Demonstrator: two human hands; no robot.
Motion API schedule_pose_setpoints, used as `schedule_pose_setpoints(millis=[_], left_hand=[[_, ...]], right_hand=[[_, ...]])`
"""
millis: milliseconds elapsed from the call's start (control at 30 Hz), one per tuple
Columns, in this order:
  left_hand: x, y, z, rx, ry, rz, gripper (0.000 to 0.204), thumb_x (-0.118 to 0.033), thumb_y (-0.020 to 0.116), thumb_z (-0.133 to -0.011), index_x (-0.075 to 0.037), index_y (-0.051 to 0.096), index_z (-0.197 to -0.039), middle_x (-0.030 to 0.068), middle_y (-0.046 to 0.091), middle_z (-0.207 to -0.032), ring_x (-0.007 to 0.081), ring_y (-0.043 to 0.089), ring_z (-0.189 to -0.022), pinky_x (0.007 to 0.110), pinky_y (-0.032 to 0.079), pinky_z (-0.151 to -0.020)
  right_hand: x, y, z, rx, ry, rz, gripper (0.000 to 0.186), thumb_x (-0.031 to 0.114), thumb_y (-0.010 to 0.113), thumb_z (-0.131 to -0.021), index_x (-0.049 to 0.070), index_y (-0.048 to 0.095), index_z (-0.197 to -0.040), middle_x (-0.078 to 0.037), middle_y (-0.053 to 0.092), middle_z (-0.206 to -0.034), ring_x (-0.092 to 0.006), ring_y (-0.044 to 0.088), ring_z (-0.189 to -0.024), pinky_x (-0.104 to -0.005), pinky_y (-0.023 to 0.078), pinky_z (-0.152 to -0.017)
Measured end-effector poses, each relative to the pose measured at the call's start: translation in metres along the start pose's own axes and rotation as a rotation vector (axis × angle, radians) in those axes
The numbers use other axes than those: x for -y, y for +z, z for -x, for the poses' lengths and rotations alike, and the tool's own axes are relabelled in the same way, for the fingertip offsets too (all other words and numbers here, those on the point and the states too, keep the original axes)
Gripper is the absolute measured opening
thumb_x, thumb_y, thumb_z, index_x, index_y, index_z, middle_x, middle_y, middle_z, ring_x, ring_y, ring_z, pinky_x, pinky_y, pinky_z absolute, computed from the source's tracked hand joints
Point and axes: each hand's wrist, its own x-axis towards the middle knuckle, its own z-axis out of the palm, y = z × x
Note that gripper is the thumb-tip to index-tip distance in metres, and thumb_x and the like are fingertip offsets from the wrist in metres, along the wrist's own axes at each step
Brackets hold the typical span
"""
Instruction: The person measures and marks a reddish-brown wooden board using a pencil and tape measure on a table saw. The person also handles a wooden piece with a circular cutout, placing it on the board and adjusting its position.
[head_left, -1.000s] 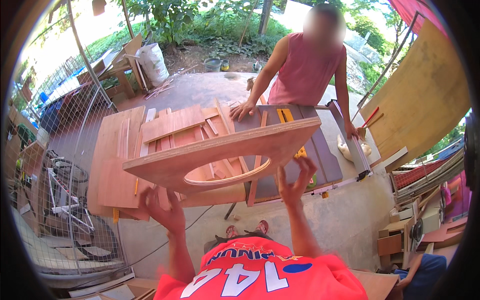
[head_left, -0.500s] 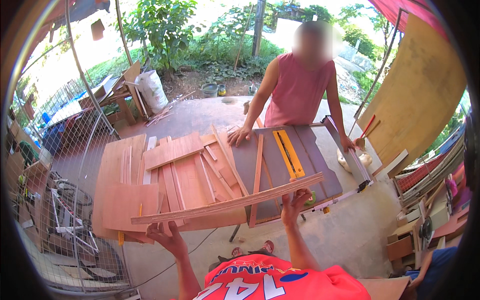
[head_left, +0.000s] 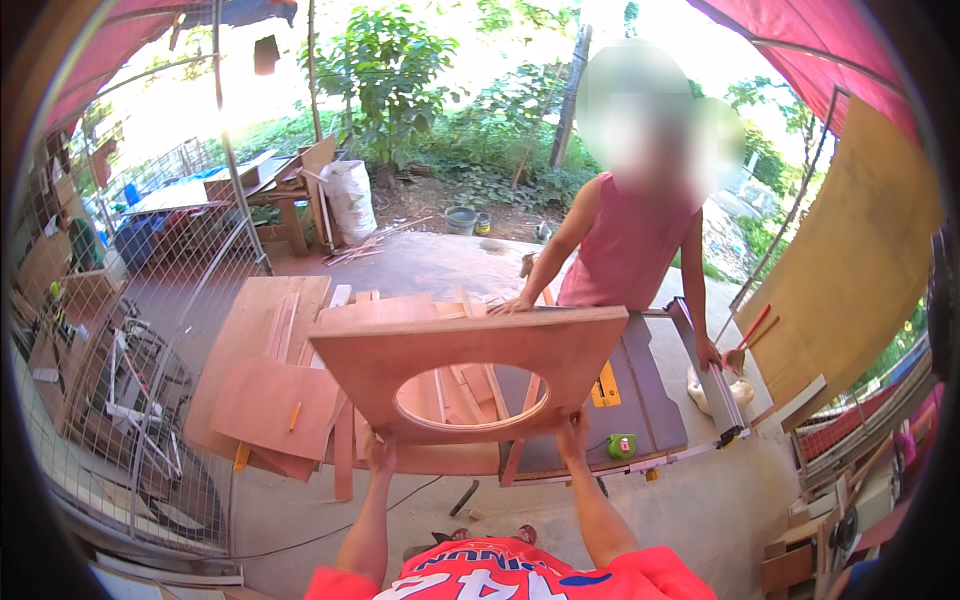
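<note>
Red tarpaulin (head_left: 840, 60) shades an open-air workshop, where wooden sheets (head_left: 265, 400) lie to the left of a grey tabletop (head_left: 650, 390). A person holds a wooden panel (head_left: 470, 345) with an oval cutout tilted above the work surface, left hand (head_left: 380, 452) and right hand (head_left: 572, 438) gripping its near corners, some fingers hidden. The step in hand appears to be supporting and angling the panel; any further move would call for matched grips, keeping it level and away from a co-worker's hand (head_left: 512, 305) near its far edge.
</note>
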Motion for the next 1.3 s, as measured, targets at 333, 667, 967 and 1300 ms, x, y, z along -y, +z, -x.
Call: schedule_pose_setpoints(millis=[333, 667, 967, 1300], left_hand=[[-0.043, -0.048, 0.065, -0.082, -0.455, -0.332, 0.073, -0.063, 0.075, -0.085, 0.000, 0.062, -0.121, 0.0219, 0.071, -0.116, 0.0397, 0.068, -0.110, 0.049, 0.051, -0.093], [-0.017, -0.072, 0.056, 0.028, -0.710, -0.553, 0.076, -0.060, 0.076, -0.084, 0.005, 0.065, -0.122, 0.0277, 0.070, -0.119, 0.0429, 0.066, -0.116, 0.051, 0.050, -0.098], [0.016, -0.058, 0.006, 0.169, -0.538, -0.553, 0.083, -0.050, 0.077, -0.085, 0.008, 0.054, -0.140, 0.0331, 0.060, -0.135, 0.0443, 0.057, -0.129, 0.049, 0.045, -0.110], [-0.084, -0.075, 0.033, 0.302, -0.335, -0.365, 0.069, -0.034, 0.076, -0.091, 0.004, 0.053, -0.143, 0.0243, 0.061, -0.135, 0.0366, 0.057, -0.130, 0.043, 0.044, -0.112]], right_hand=[[-0.009, 0.003, 0.073, -0.165, 0.380, 0.394, 0.071, 0.056, 0.075, -0.091, -0.009, 0.065, -0.117, -0.018, 0.070, -0.109, -0.0283, 0.063, -0.103, -0.0394, 0.049, -0.092], [-0.017, 0.018, 0.073, 0.150, 0.591, 0.371, 0.072, 0.049, 0.077, -0.089, -0.014, 0.065, -0.121, -0.027, 0.070, -0.120, -0.0350, 0.067, -0.115, -0.0409, 0.050, -0.099], [-0.049, 0.047, 0.029, 0.172, 0.441, 0.832, 0.077, 0.051, 0.080, -0.083, -0.012, 0.064, -0.125, -0.033, 0.058, -0.132, -0.0449, 0.054, -0.127, -0.0495, 0.042, -0.108], [-0.049, -0.051, 0.028, -0.086, 0.088, 0.996, 0.030, 0.038, 0.073, -0.090, 0.011, 0.079, -0.100, -0.014, 0.069, -0.105, -0.0325, 0.058, -0.113, -0.0498, 0.040, -0.102]])
